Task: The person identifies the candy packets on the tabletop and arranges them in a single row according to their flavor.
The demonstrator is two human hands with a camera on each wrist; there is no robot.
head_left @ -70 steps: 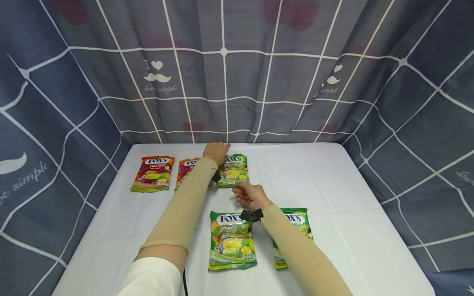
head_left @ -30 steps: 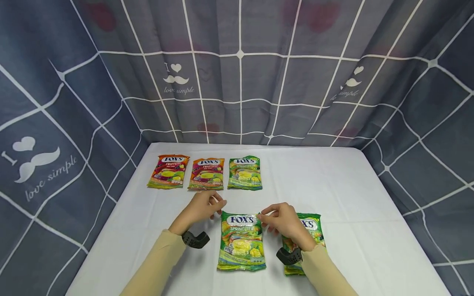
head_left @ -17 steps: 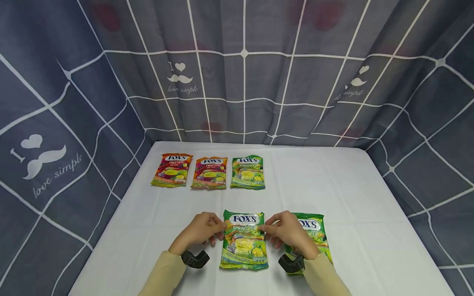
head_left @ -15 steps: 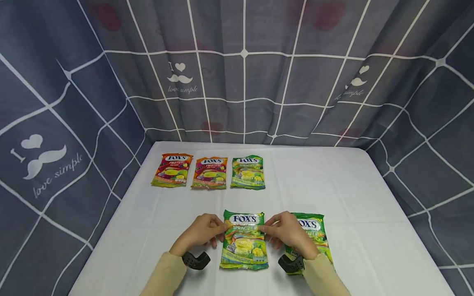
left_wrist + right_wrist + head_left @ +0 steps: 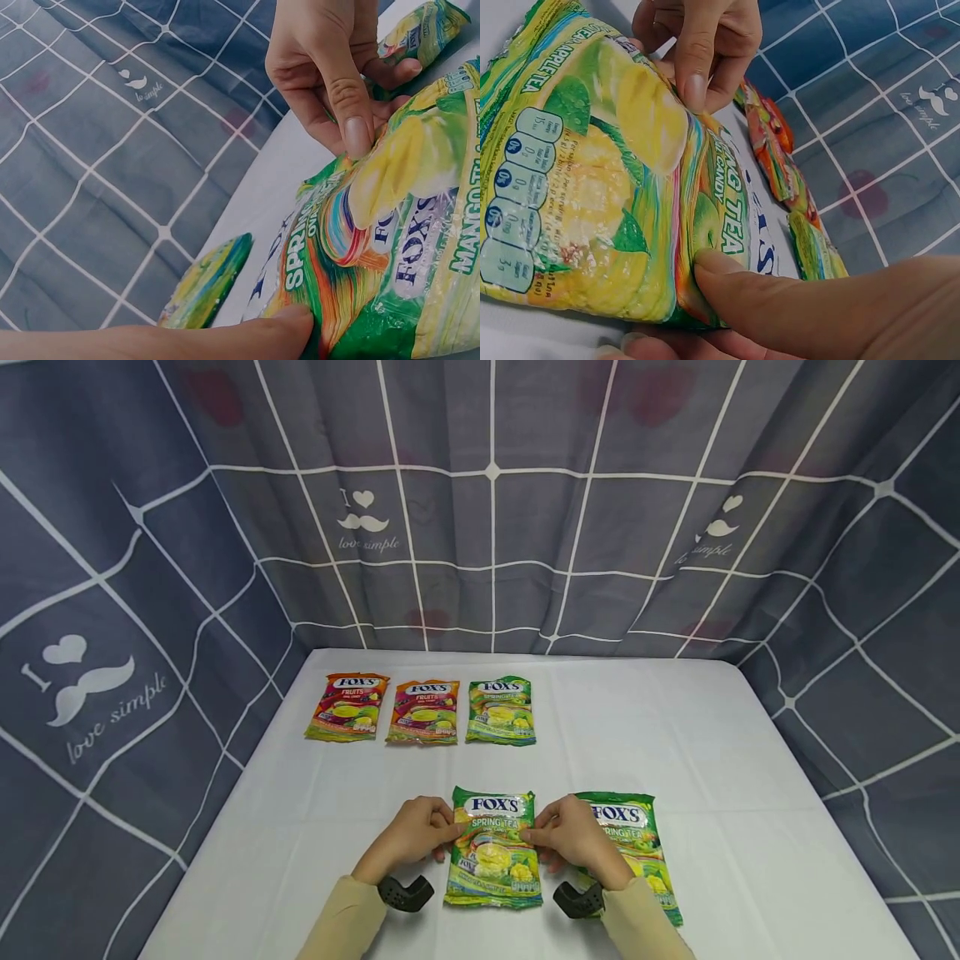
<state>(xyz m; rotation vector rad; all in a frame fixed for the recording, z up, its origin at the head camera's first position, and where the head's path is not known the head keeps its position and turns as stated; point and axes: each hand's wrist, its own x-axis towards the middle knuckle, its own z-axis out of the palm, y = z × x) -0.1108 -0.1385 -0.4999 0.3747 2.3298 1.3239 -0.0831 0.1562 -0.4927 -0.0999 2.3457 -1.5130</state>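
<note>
In the head view, a green FOX'S Spring Tea candy bag lies flat near the front middle of the white table. My left hand pinches its left edge, thumb on top. On the opposite edge, my right hand grips with its thumb on the front face and fingers curled at the side. Both thumbs press into the wrapper of the candy bag in the left wrist view. The right wrist view shows the nutrition boxes on the same candy bag close up; some fingertips show under its edge.
A second green candy bag lies just right, partly under my right hand and wrist. Along the back stand out two red-orange Fruits bags, a left one and a middle one, beside a green bag. A grid-patterned curtain encloses the table.
Both hands have come from the green bag in the back row to the front middle bag. They now hold its two side edges, slightly lower than before, and the head view has shifted.
</note>
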